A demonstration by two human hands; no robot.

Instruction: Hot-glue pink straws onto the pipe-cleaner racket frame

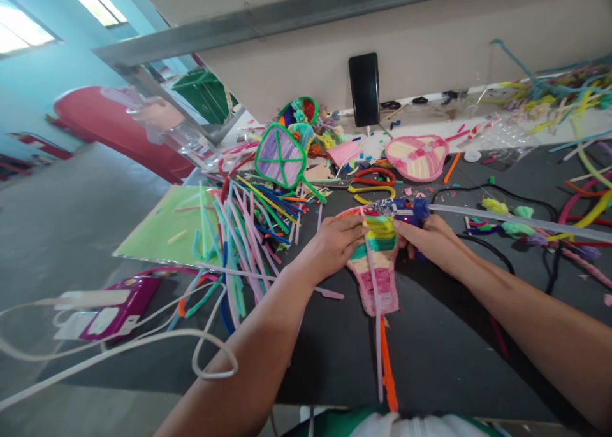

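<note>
Striped craft (386, 265) lies near the middle of the bench (335, 351), its broad end far, its narrow end near, with bands of yellow, green, cream and pink inside a pink rim.

At the far left, on the floor side, stands a red chair back (124, 131). Nearer, a purple box (143, 293) has white cables around it. To its right and farther away, a green sheet (155, 230) lies with a few loose strips on it. Next comes a loose pile of coloured strips (246, 227), lilac, blue and yellow among them, and beyond its right side a purple craft (282, 153) edged in green.

Left hand (337, 246) rests on the far left part of the striped craft, its fingers together beside the lilac strip (377, 335); I cannot tell whether they grip it. That strip runs along the craft and past its near end, beside an orange strip (388, 370). Far behind, a phone (364, 90) leans upright against the panel.

Right hand (425, 239) has its fingers wrapped round a blue glue gun (415, 207), whose nozzle points left at the craft's far end. A clear glue stick (516, 220) extends right from it. Beyond lies a pink craft (418, 157), then a clear tray (507, 137); yarn tufts (519, 223) lie farther right.
</note>
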